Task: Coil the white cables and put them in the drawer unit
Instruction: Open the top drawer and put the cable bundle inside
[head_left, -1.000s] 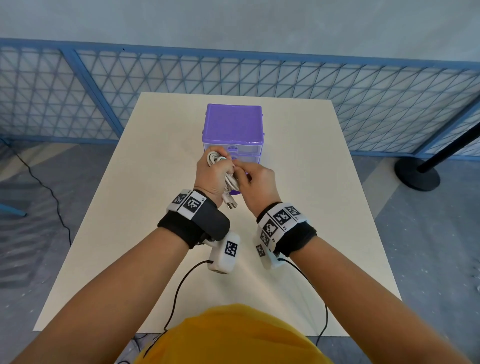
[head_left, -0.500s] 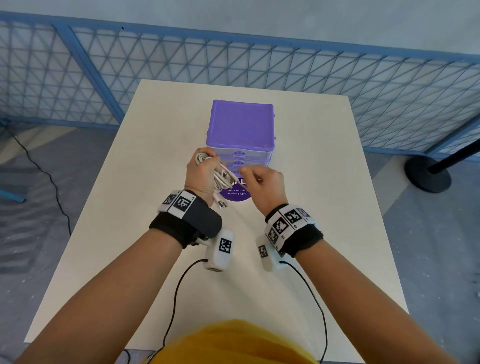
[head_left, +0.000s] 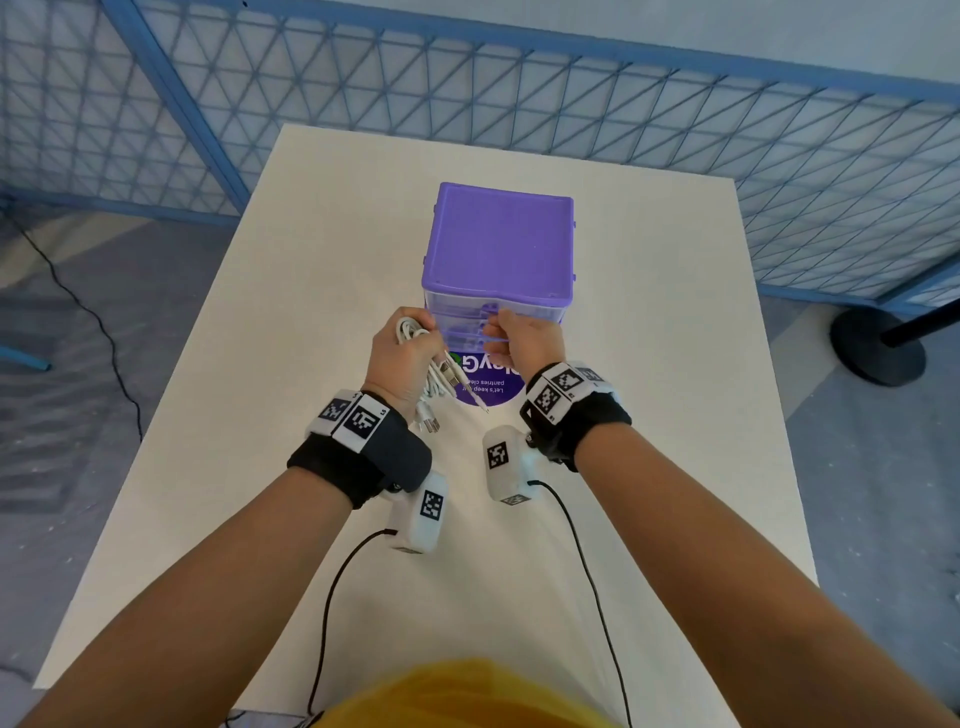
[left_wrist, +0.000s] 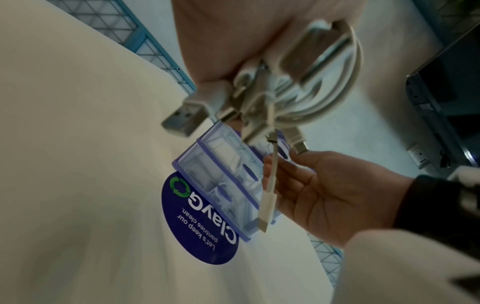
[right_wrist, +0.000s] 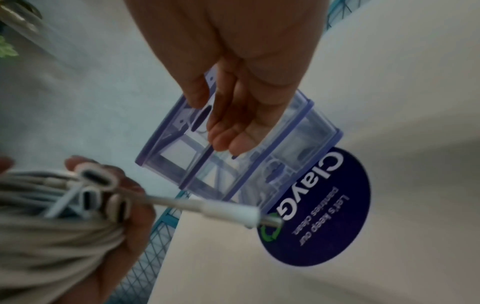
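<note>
On the pale desk (head_left: 322, 270) stood the drawer unit (head_left: 501, 244), purple on top with clear drawer fronts below, its base beside a round dark-blue sticker (head_left: 491, 387) stuck to the desk surface. Just in front of the unit, the left hand (head_left: 402, 358) was clenched around the white cables (head_left: 415, 332), gathered into a coiled bundle; several plug ends hung loose below the fist, and in the left wrist view one thin lead dangled down past the unit's front. The bundle was off the desk, near the unit's lower left corner and outside it. The right hand (head_left: 524, 338) was at the drawer fronts, its grip empty of cable. In the right wrist view the fingers (right_wrist: 228, 142) lay only gently bent against the clear front near a dark handle; whether they had caught that handle could not be told. Behind the desk ran a blue mesh fence (head_left: 675, 119).
</note>
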